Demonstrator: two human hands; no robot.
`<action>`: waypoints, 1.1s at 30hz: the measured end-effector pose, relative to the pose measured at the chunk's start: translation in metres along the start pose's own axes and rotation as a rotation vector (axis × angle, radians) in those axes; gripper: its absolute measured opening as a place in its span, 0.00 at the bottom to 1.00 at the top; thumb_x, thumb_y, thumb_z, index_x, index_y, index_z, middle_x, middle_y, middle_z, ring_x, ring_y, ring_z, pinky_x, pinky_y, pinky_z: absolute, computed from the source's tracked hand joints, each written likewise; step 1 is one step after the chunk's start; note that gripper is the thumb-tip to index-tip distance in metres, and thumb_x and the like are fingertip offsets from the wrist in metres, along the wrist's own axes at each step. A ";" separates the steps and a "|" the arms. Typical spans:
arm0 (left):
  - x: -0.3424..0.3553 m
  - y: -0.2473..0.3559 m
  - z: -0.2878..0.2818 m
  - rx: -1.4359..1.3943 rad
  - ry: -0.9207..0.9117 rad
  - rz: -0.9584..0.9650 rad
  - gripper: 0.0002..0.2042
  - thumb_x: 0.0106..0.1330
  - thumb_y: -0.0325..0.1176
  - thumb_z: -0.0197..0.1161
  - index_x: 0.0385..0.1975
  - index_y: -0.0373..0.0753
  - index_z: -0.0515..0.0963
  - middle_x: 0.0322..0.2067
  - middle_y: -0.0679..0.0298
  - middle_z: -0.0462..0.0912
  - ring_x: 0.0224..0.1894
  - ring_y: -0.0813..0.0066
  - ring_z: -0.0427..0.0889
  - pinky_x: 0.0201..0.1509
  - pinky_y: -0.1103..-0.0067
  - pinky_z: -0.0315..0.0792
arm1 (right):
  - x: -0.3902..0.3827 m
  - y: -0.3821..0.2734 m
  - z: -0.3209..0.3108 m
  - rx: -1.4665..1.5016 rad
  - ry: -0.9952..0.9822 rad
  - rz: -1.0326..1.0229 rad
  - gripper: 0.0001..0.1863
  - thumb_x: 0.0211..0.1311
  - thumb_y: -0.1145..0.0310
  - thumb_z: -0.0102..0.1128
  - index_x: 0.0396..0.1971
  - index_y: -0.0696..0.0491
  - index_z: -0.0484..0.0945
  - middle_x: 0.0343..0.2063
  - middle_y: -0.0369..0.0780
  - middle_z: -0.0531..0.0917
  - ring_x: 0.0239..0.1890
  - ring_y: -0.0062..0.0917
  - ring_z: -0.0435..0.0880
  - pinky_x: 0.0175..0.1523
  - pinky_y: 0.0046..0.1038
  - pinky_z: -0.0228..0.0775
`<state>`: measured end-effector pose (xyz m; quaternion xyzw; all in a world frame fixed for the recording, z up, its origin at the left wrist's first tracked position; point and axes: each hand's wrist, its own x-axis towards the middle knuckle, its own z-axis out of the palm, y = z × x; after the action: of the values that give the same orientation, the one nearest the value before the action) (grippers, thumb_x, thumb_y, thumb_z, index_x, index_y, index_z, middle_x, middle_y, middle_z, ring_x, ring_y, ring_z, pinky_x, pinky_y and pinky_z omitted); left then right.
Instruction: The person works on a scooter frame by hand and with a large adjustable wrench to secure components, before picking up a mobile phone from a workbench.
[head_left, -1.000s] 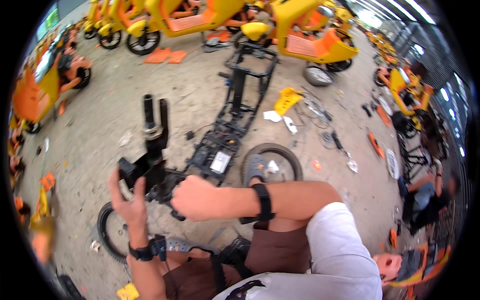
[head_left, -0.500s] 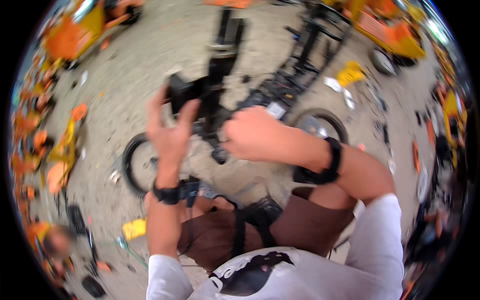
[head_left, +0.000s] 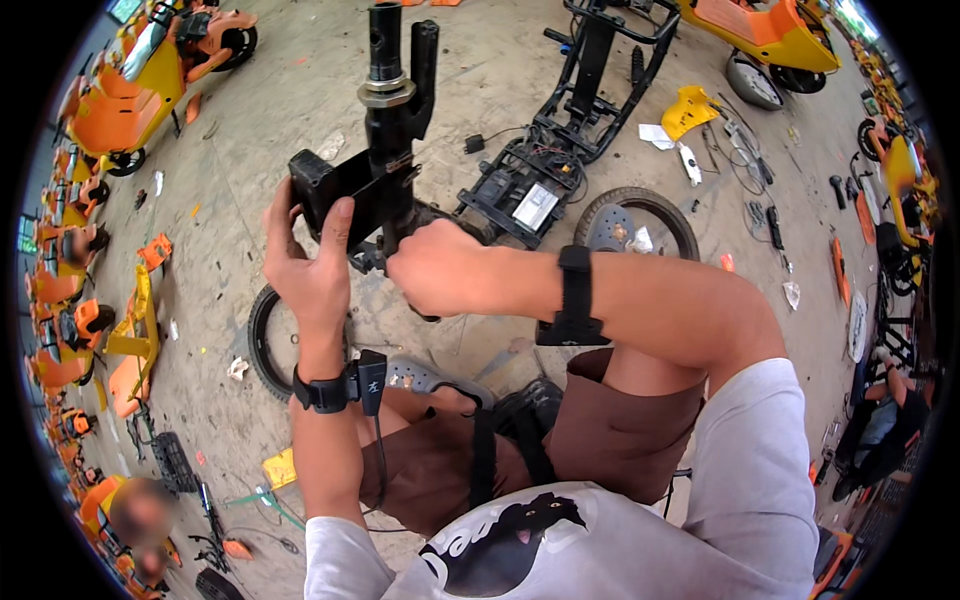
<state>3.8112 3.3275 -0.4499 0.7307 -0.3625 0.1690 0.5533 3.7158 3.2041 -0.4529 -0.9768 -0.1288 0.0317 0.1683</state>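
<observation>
In front of me a black metal steering column [head_left: 386, 120] stands up, with a metal ring nut around its upper part. A black box-shaped part [head_left: 314, 190] sits at the column's left side. My left hand [head_left: 312, 255] grips this part, thumb on the near side and fingers round the outer left side. My right hand [head_left: 440, 265] is closed in a fist close against the lower column, and whatever lies inside it is hidden.
Beyond lies a black scooter frame [head_left: 590, 110] with a loose wheel [head_left: 672, 222] beside it; another wheel [head_left: 265, 340] is at left. A yellow panel [head_left: 688, 112], cables and tools [head_left: 773, 228] lie at right. Orange-yellow scooters [head_left: 130, 100] line the sides. A person [head_left: 880, 420] is at far right.
The steering column and box-shaped part have shifted left in view, and both hands have moved left with them. My left hand stays on the box-shaped part; the right stays closed.
</observation>
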 end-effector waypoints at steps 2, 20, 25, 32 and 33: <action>-0.006 -0.005 0.000 -0.019 0.049 -0.160 0.25 0.55 0.30 0.70 0.51 0.27 0.71 0.43 0.58 0.77 0.44 0.73 0.74 0.52 0.78 0.67 | 0.000 0.001 0.011 -0.068 -0.084 0.025 0.06 0.40 0.71 0.60 0.22 0.55 0.82 0.24 0.45 0.84 0.31 0.36 0.84 0.32 0.34 0.75; 0.001 -0.003 -0.004 0.098 0.002 -0.020 0.25 0.58 0.34 0.68 0.54 0.32 0.71 0.42 0.58 0.79 0.44 0.73 0.76 0.51 0.79 0.68 | -0.054 -0.003 -0.097 0.336 0.417 0.139 0.12 0.43 0.64 0.56 0.15 0.60 0.75 0.16 0.51 0.76 0.24 0.48 0.77 0.29 0.41 0.68; -0.006 -0.003 -0.003 0.146 -0.017 -0.103 0.24 0.62 0.38 0.64 0.54 0.30 0.71 0.49 0.52 0.77 0.47 0.68 0.77 0.52 0.76 0.70 | -0.148 0.005 -0.173 0.347 0.951 0.296 0.14 0.41 0.61 0.59 0.20 0.59 0.80 0.20 0.48 0.81 0.27 0.41 0.81 0.36 0.34 0.73; 0.004 -0.019 -0.033 0.347 -0.030 -0.051 0.26 0.63 0.44 0.61 0.53 0.28 0.71 0.49 0.52 0.77 0.49 0.64 0.76 0.54 0.74 0.69 | -0.314 0.032 -0.225 -0.246 1.231 0.651 0.17 0.52 0.55 0.60 0.26 0.57 0.81 0.24 0.45 0.82 0.28 0.36 0.81 0.37 0.36 0.72; -0.001 -0.005 0.004 0.067 -0.093 0.087 0.26 0.64 0.44 0.61 0.52 0.27 0.71 0.48 0.52 0.78 0.48 0.65 0.77 0.54 0.75 0.69 | -0.368 0.046 -0.225 -0.371 1.213 0.625 0.17 0.56 0.53 0.57 0.29 0.53 0.81 0.23 0.43 0.81 0.26 0.35 0.81 0.36 0.37 0.72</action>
<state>3.8136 3.3248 -0.4548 0.7395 -0.4133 0.1709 0.5032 3.3956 2.9939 -0.2501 -0.8259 0.2708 -0.4939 0.0240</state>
